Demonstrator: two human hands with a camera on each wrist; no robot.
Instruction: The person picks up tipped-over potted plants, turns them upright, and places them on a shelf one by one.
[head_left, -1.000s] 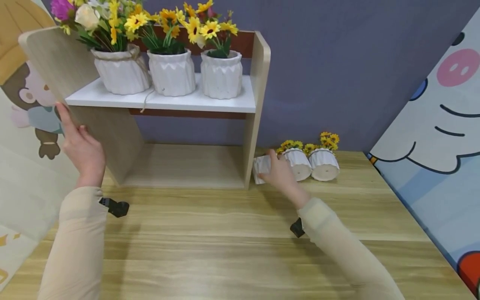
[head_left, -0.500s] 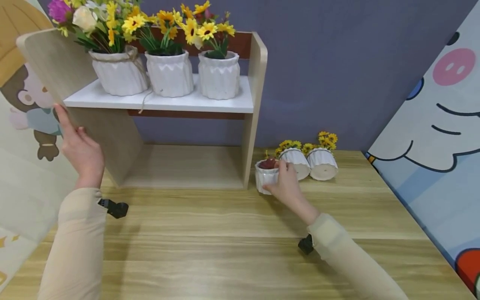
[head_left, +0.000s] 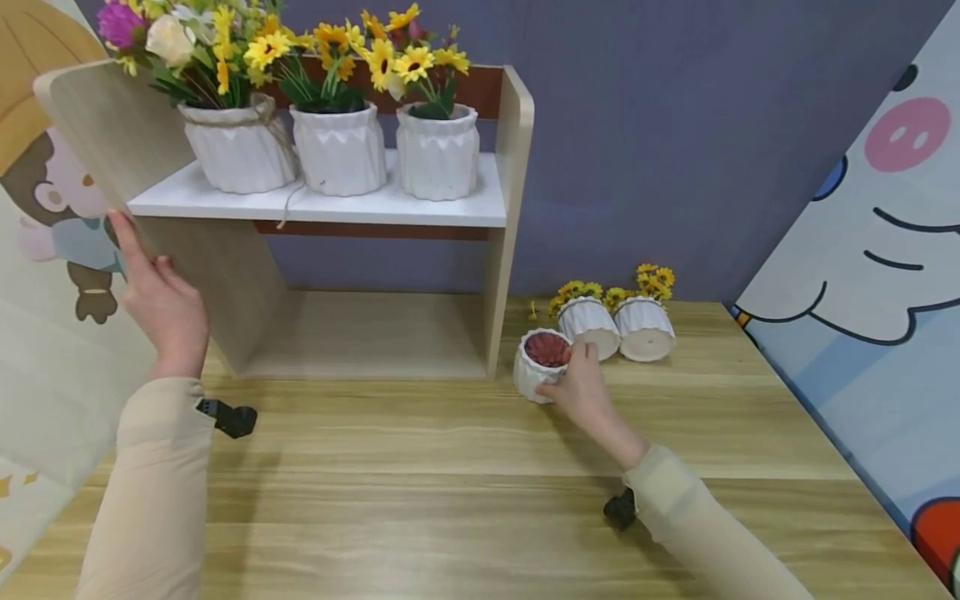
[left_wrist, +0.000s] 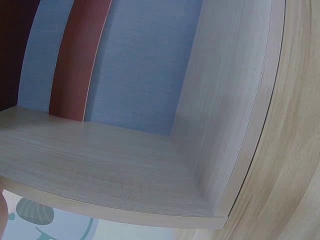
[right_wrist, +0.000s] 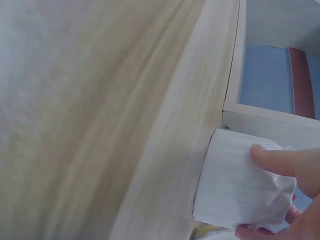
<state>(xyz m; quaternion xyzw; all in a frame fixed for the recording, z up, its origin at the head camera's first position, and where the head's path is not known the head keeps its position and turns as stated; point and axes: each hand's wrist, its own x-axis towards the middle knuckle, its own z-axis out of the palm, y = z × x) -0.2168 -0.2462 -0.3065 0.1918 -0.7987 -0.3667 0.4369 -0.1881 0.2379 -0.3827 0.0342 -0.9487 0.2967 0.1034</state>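
My right hand [head_left: 588, 396] grips a small white ribbed flowerpot [head_left: 528, 375] with a dark red succulent-like plant in it. The thumb lies against the pot's near side. In the right wrist view the white pot [right_wrist: 232, 180] sits at the tabletop, close to the shelf's side panel. My left hand [head_left: 168, 308] rests with straight fingers against the outer left panel of a two-tier wooden shelf [head_left: 247, 321]. On the upper board stand three white pots: one with mixed flowers [head_left: 238, 154], a middle one [head_left: 341, 154] and a right one [head_left: 438, 158] with yellow flowers.
Right of the held pot, two white pots with yellow flowers, a nearer one [head_left: 591, 321] and a farther one [head_left: 647, 332], lie tipped with their bases facing me. A small yellow flower [head_left: 533, 311] shows behind. The wood-grain table [head_left: 390, 500] meets a grey-blue wall [head_left: 637, 150].
My right hand has turned the pot from lying on its side to upright, its red plant now showing, and drawn it slightly nearer and to the right. The left hand stays put.
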